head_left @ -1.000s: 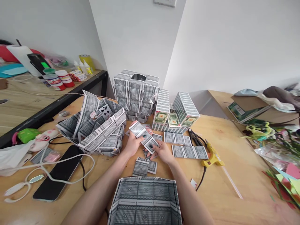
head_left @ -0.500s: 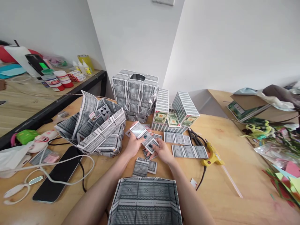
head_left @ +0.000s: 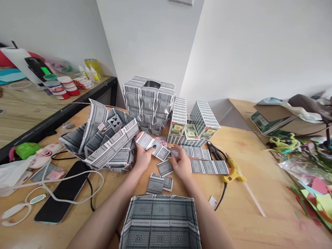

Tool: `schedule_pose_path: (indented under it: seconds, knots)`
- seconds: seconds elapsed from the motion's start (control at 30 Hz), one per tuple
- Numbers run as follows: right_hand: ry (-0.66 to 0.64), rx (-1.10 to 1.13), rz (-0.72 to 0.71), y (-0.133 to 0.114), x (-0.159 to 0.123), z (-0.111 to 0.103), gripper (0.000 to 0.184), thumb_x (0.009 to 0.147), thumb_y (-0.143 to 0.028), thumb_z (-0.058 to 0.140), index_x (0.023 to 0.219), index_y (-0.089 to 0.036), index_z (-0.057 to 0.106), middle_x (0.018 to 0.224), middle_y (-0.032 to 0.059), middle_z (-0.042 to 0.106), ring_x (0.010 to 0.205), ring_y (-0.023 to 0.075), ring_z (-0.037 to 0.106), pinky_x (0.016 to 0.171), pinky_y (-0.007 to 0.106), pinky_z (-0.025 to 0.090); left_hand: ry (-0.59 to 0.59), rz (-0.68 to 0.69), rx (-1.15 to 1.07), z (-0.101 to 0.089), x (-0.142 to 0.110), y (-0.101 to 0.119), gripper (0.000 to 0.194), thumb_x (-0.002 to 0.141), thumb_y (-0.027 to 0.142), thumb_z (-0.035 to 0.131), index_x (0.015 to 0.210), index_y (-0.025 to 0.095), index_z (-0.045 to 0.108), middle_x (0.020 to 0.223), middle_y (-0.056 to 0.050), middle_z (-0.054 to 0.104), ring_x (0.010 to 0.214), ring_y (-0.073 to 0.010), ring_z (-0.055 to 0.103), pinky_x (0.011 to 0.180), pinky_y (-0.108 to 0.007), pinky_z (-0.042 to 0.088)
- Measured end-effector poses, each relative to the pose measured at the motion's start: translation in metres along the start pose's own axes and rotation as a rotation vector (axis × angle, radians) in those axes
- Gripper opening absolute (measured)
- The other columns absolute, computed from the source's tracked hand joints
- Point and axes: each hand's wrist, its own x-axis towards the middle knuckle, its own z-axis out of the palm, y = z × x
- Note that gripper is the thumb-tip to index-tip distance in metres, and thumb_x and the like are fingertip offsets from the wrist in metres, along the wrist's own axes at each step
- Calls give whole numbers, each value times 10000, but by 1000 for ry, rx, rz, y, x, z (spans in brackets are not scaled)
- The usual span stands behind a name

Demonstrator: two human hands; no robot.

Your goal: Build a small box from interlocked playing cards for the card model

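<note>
1. Gripping card strip (head_left: 160, 151) w/ L hand (head_left: 143, 159), fingers closed on it, w/ thumb across top; strip slanted, btwn both hands, over desk (head_left: 259, 162).
2. Curled, w/ fingers of R hand (head_left: 181, 164) just beyond strip's R end, by loose cards; can't tell how far open or if holding any.
3. Just below R fingers, flat on desk: single card (head_left: 165, 168); nearer, overlapping cards (head_left: 155, 183).
4. Btwn forearms, at bottom edge: open card box (head_left: 160, 211).
5. To L: card basket (head_left: 120, 160) w/ loose cards inside; phone (head_left: 61, 195) nearer.
6. To R: two card rows (head_left: 209, 166), then yellow glue gun (head_left: 232, 173).
7. Behind, nr wall: tall card container (head_left: 149, 103), beside striped packs (head_left: 204, 117).
</note>
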Motion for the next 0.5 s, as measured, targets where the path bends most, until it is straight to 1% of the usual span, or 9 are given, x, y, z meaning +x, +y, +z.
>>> schedule_pose_path:
  seconds: [0.07, 0.1, 0.13, 0.23, 0.3, 0.4, 0.5]
  knots:
    - [-14, -129, -31, 2, 2, 1, 558, 747, -284, 547, 1264, -230, 347, 1181, 91, 566, 777, 223, 630, 689, 354, 486, 20, 43, 37, -1, 1, -1, 793, 640, 34, 634, 1270, 275, 215, 1043, -64, 642, 996, -202, 598, 923, -391, 413]
    - [-27, -173, -42, 3, 3, 1, 622, 737, -267, 560, 1301, -227, 301, 1206, 102, 550, 820, 240, 629, 707, 360, 482, 26, 55, 47, -1, 1, -1, 786, 642, 34, 635, 1268, 268, 221, 1040, -72, 643, 1001, -204, 596, 925, -391, 411]
    - [-36, -204, -47, 4, 3, 2, 645, 737, -258, 564, 1317, -226, 283, 1209, 109, 548, 850, 252, 627, 721, 364, 476, 32, 62, 51, -1, 1, -2, 784, 646, 37, 635, 1271, 264, 220, 1034, -78, 646, 1000, -206, 597, 923, -395, 412]
    - [-41, -262, -22, 5, 5, 4, 592, 758, -283, 566, 1298, -240, 328, 1122, 107, 599, 844, 266, 627, 719, 373, 467, 53, 69, 36, -2, 3, -4, 832, 641, 38, 643, 1299, 267, 187, 1024, -79, 653, 982, -215, 604, 912, -412, 421]
    - [-19, -293, -42, 4, 5, 4, 583, 745, -336, 594, 1273, -237, 368, 1063, 102, 620, 896, 281, 600, 734, 388, 461, 75, 57, 16, -3, 4, -6, 867, 635, 37, 649, 1312, 280, 163, 1032, -70, 651, 968, -218, 610, 899, -419, 432]
    - [21, -302, -171, 1, 4, 3, 638, 697, -395, 643, 1256, -215, 393, 1024, 96, 620, 988, 298, 523, 804, 421, 438, 104, 34, 2, -4, 6, -6, 881, 638, 47, 652, 1313, 300, 146, 1045, -62, 645, 968, -212, 612, 889, -416, 442]
    - [61, -265, -258, 0, 3, 4, 636, 670, -397, 661, 1225, -193, 425, 1010, 102, 595, 978, 288, 503, 849, 447, 418, 108, 32, -8, -3, 6, -5, 878, 640, 53, 654, 1310, 304, 144, 1047, -65, 642, 1027, -208, 586, 901, -407, 436]
